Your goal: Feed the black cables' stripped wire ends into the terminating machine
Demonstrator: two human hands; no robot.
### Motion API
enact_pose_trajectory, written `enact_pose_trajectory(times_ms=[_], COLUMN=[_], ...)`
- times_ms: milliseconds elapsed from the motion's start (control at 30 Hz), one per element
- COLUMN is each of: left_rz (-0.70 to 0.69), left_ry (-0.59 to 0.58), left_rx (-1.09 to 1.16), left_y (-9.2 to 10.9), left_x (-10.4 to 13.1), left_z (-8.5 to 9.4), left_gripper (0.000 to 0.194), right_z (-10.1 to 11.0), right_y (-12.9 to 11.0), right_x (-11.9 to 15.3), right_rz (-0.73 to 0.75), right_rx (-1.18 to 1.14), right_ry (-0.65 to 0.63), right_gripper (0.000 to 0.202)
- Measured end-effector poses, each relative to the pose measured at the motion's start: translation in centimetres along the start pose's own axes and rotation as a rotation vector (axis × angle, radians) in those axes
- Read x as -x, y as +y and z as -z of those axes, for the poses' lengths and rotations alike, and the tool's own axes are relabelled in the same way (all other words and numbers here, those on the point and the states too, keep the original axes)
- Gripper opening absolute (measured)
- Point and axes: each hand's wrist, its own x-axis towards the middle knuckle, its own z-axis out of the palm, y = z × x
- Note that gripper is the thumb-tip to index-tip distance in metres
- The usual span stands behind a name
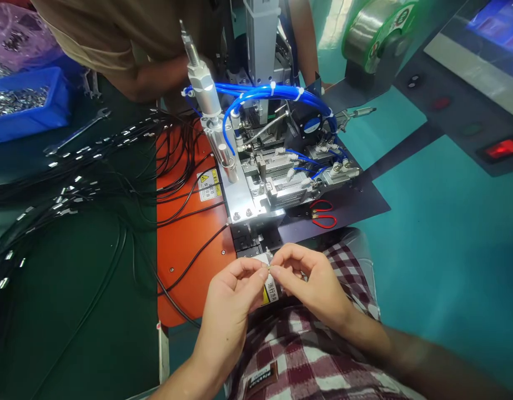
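We hold our left hand (231, 300) and right hand (313, 280) together, fingertips meeting, both pinched on a tiny part (268, 269) — too small to make out clearly. It is in front of the machine (239, 194), over a label (272, 288). Red handles (324, 221) lie beside the machine; black cables (189, 139) cross the orange board (190, 261) — leftward from us.

Shirt (310, 350) was checked, maroon and white, with a dark rectangular label (261, 378), light lettering, on the front. Trousers (367, 258) were pale grey. Left hand (231, 294), right hand (317, 280) were bare.
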Motion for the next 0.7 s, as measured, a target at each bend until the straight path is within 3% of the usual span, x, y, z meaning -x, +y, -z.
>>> enact_pose_trajectory(times_ms=[233,700], left_rz=[0.018,0.047], left_ry=[0.006,-0.010], left_rx=[0.094,0.101], left_y=[0.01,-0.13], left_x=[-0.03,-0.16], left_z=[-0.32,-0.35], left_gripper=[0.020,0.018], right_z=[-0.13,-0.02], right_y=[0.37,0.06], right_x=[-0.22,0.24], right_rz=[-0.174,-0.145], right_rx=[-0.226,-0.151], right_ry=[-0.096,-0.048], right_gripper=[0.020,0.018])
